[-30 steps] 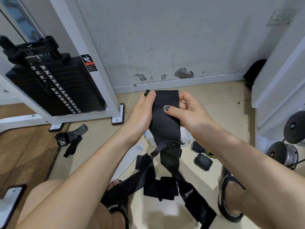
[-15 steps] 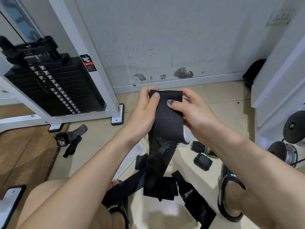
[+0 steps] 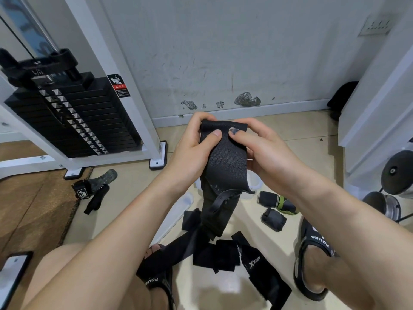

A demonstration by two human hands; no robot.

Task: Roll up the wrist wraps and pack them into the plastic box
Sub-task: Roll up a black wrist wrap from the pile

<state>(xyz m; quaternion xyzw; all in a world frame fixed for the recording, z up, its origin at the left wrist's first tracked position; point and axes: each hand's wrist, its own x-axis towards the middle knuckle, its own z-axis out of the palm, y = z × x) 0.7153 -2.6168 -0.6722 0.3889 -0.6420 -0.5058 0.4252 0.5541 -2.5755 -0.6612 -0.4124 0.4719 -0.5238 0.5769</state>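
Both hands have closed in on the top end of the black wrist wrap (image 3: 225, 162) since a second ago, when the left fingers lay straighter along its edge and the thumbs sat further apart. Now the left hand (image 3: 192, 151) curls round the wrap's upper left edge, its thumb pressed on the front of the fabric. Opposite it, the right hand (image 3: 266, 153) pinches the upper right corner, thumb on the front and fingers behind. The two thumbs sit just beside each other near the top.

From the hands the wrap hangs down, its thin strap trailing into a heap of loose black wraps (image 3: 214, 253) on the floor (image 3: 290, 130) between the person's sandalled feet. One of these bears the lettering "XTEP". Behind the hanging wrap, a translucent plastic box (image 3: 253, 184) stands on the floor, mostly hidden. Two rolled wraps (image 3: 273, 209) lie on the floor right of it. Further left, near the foot of a weight stack machine (image 3: 73, 113), lies another black strap (image 3: 93, 191).
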